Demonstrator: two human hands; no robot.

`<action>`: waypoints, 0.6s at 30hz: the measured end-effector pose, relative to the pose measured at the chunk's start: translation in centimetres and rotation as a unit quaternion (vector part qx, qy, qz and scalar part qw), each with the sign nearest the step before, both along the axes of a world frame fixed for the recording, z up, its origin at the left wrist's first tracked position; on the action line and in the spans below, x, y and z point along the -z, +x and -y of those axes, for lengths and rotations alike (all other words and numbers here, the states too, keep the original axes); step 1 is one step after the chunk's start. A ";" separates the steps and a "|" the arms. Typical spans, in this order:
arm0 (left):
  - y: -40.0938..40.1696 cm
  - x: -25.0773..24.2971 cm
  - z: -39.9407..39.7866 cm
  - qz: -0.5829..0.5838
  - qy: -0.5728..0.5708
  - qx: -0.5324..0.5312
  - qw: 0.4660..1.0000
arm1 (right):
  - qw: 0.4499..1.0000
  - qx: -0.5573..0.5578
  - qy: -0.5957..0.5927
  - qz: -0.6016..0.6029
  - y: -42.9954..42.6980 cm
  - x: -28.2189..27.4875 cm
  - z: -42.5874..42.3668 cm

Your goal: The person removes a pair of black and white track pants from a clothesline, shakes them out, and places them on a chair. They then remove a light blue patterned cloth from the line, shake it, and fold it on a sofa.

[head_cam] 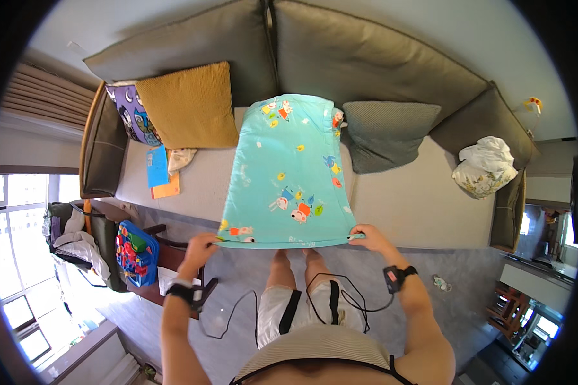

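Note:
A turquoise printed cloth (279, 192), possibly a small quilt or its cover, lies over the middle of the sofa seat. Cartoon animals and leaves decorate it. Its near edge hangs past the sofa front, pulled straight between my two hands. My left hand (201, 249) pinches the near left corner. At the near right corner, my right hand (369, 237) grips the same edge between thumb and fingers. The far end of the cloth reaches toward the back cushions, its right side folded or bunched there.
On the sofa (414, 207) are a mustard cushion (188, 106), a grey cushion (390, 132), a purple patterned cushion (134, 113), a blue booklet (157, 166) and a white bag (485, 166). Left stands a chair holding a blue toy board (137, 252). Black cables (229, 317) hang near my legs.

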State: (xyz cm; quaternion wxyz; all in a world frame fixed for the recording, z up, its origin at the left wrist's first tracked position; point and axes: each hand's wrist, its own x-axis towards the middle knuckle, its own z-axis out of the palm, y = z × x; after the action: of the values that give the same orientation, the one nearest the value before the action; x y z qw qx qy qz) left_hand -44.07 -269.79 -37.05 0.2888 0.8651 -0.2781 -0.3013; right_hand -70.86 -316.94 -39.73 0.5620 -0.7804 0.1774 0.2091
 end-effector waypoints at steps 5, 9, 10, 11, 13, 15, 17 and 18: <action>-6.9 13.7 -0.3 0.006 0.100 -0.022 0.995 | 0.978 -0.099 -0.107 -0.150 -5.0 13.3 -3.7; -9.3 15.2 -2.7 -0.062 0.191 0.002 0.980 | 0.961 -0.119 -0.138 -0.207 -8.4 15.7 -6.2; -9.5 15.1 -3.3 -0.076 0.197 0.014 0.977 | 0.964 -0.115 -0.127 -0.202 -9.1 15.7 -6.6; -9.6 15.1 -3.7 -0.082 0.206 0.043 0.974 | 0.964 -0.118 -0.119 -0.208 -9.8 15.7 -7.1; -9.6 15.1 -4.6 -0.085 0.212 0.094 0.969 | 0.960 -0.131 -0.103 -0.224 -10.9 15.6 -8.1; -10.0 15.3 -5.2 -0.107 0.237 0.138 0.956 | 0.950 -0.149 -0.087 -0.259 -12.1 15.7 -8.8; -10.4 15.6 -5.8 -0.150 0.248 0.174 0.941 | 0.953 -0.154 -0.040 -0.258 -13.1 15.8 -9.0; -10.5 15.8 -6.0 -0.180 0.245 0.188 0.934 | 0.945 -0.171 -0.019 -0.280 -13.4 15.8 -8.8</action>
State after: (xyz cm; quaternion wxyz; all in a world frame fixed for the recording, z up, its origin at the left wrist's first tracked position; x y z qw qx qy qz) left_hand -54.54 -263.82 -52.81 0.0513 0.7724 -0.2967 -0.5593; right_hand -84.22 -308.12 -55.57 0.4304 -0.7198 0.1953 0.5085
